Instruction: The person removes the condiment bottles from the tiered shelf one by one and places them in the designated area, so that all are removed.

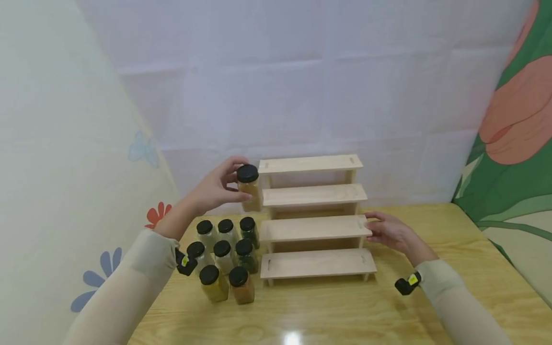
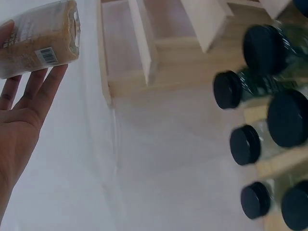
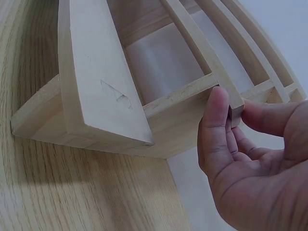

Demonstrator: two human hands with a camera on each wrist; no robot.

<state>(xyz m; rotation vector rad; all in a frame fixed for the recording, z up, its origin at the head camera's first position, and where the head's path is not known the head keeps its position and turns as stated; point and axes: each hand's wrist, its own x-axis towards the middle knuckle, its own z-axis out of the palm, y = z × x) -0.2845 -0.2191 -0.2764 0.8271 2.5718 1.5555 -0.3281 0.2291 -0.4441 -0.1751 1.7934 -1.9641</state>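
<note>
My left hand [image 1: 222,184] grips a spice jar [image 1: 251,194] of tan powder with a black lid, raised beside the left end of the upper steps of a wooden tiered shelf [image 1: 315,227]. In the left wrist view the held jar [image 2: 41,38] shows a barcode label, with fingers beneath it. My right hand [image 1: 390,232] pinches the right end of a middle step. Thumb and fingers meet on that step's end [image 3: 234,108] in the right wrist view. The shelf's steps carry nothing.
Several black-lidded spice jars [image 1: 222,249] stand in rows on the wooden table [image 1: 302,306], left of the shelf. Behind hangs a white cloth [image 1: 302,96]. Painted panels flank both sides, with a flower-patterned one [image 1: 517,120] at right.
</note>
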